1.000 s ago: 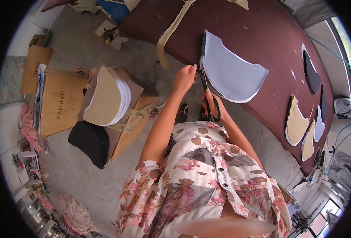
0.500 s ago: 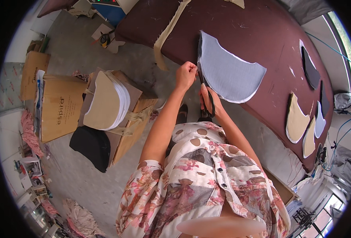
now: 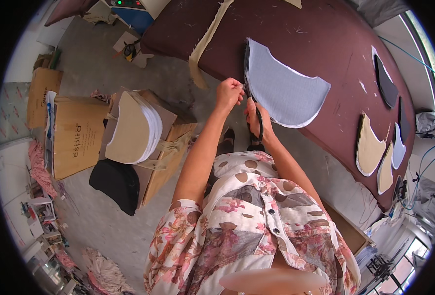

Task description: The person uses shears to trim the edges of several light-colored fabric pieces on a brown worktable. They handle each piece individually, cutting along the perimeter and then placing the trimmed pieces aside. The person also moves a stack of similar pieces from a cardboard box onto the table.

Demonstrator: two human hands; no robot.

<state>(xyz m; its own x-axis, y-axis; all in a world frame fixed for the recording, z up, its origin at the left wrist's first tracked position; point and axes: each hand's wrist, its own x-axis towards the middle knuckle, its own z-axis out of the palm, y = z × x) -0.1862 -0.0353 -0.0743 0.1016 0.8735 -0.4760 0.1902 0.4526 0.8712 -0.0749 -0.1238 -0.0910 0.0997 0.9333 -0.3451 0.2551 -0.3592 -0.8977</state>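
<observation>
A stack of light blue-grey fabric panels (image 3: 286,88) with white edging lies on the table's near edge; dark layers show along its left side. My right hand (image 3: 257,117) is closed round the black handles of a pair of scissors (image 3: 260,125). The blades point away from me along the stack's left edge, and how far apart they are is hard to make out. Just left of that edge, the fingers of my left hand (image 3: 230,93) are pinched together beside the scissor tips. Whatever lies between those fingers is too small to tell.
A maroon-covered table (image 3: 320,29) carries beige panels (image 3: 369,147), a dark panel (image 3: 385,83) and a long beige strip (image 3: 210,39) hanging over its edge. To my left, cardboard boxes (image 3: 80,132) stand by a stack of beige panels (image 3: 129,128) and black pieces (image 3: 114,184).
My right hand and the scissors have shifted slightly up along the stack's left edge. The left hand stays pinched in nearly the same spot. The fabric stack has not visibly moved.
</observation>
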